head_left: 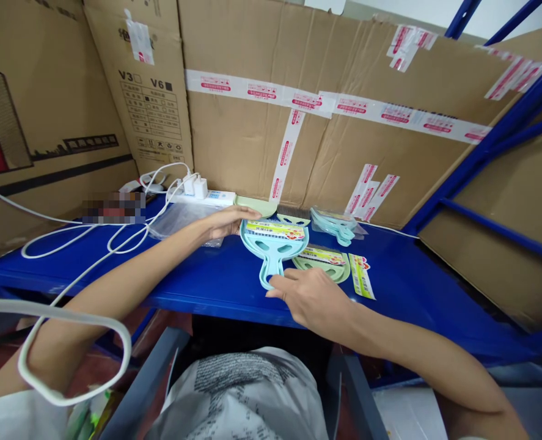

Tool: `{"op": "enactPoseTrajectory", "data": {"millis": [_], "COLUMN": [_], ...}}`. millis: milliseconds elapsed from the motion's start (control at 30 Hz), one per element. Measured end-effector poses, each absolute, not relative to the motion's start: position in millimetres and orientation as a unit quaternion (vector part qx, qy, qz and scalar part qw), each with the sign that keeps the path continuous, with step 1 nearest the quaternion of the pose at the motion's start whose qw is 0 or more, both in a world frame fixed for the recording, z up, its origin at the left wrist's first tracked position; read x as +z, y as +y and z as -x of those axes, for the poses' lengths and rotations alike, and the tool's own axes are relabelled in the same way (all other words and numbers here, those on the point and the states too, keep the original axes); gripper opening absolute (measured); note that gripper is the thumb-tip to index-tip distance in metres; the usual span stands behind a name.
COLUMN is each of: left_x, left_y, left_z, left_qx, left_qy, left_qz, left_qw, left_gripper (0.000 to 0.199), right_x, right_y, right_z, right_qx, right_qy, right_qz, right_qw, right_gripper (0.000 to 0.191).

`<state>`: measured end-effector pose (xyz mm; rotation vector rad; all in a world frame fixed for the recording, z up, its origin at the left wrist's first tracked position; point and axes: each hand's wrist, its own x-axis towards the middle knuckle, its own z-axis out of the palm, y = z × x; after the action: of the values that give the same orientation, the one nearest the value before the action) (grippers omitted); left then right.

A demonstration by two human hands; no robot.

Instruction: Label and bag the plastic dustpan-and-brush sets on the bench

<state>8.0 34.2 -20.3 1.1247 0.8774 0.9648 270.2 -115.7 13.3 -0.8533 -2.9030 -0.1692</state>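
Note:
A light blue mini dustpan (271, 247) with a yellow-and-white printed label card (275, 230) lying across its pan is between my two hands. Bristles show along its far edge. My left hand (229, 223) grips the pan's far left edge. My right hand (310, 296) is closed on the end of the handle. Just behind and right of it, a light green dustpan (332, 269) with a similar card lies on the blue table (399, 275). A loose label card (361, 276) rests to its right.
At the back are a green pan (256, 206), a green brush (293, 215) and bagged light blue dustpans (333, 225). Clear plastic bags (179, 221) lie at left, near a power strip (220, 197) and white cables (124, 235). Cardboard (252, 140) walls the back.

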Motion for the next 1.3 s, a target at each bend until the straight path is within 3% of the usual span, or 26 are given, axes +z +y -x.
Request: {"op": "enactPoseTrajectory", "data": {"millis": [167, 233, 367, 433, 500, 667, 800, 967, 1200, 1300], "left_x": [-22, -23, -21, -20, -19, -16, -14, -15, -15, -12], "left_y": [31, 30, 25, 20, 14, 5, 1, 5, 13, 10], "left_z": [-11, -12, -13, -14, -15, -20, -22, -25, -22, -23], "left_qx": [0.410, 0.418, 0.414, 0.403, 0.390, 0.359, 0.362, 0.374, 0.449, 0.464], "left_qy": [0.397, 0.390, 0.369, 0.359, 0.352, 0.332, 0.329, 0.342, 0.338, 0.340], "left_qz": [-0.492, -0.493, -0.508, -0.524, -0.543, -0.581, -0.583, -0.573, -0.535, -0.539], "left_qw": [0.658, 0.656, 0.659, 0.658, 0.655, 0.651, 0.649, 0.644, 0.630, 0.615], "left_gripper": [0.052, 0.060, 0.072, 0.075, 0.076, 0.083, 0.081, 0.085, 0.074, 0.076], "right_x": [10, 15, 40, 48, 47, 21, 8, 1, -10, -12], "right_y": [-116, -119, -97, -68, -35, 5, -4, -11, -6, -9], "right_z": [-266, -268, -281, -290, -298, -303, -295, -290, -293, -294], "right_qx": [-0.032, 0.037, 0.205, 0.184, 0.199, 0.562, 0.622, 0.592, 0.569, 0.578], "right_qy": [-0.954, -0.948, -0.882, -0.833, -0.796, -0.729, -0.733, -0.757, -0.731, -0.723], "right_qz": [0.284, 0.282, 0.310, 0.351, 0.382, 0.322, 0.236, 0.218, 0.236, 0.240], "right_qw": [0.086, 0.142, 0.289, 0.387, 0.425, 0.221, 0.146, 0.171, 0.293, 0.293], "right_gripper": [0.027, 0.024, 0.045, 0.038, 0.033, 0.042, 0.054, 0.055, 0.055, 0.062]}}
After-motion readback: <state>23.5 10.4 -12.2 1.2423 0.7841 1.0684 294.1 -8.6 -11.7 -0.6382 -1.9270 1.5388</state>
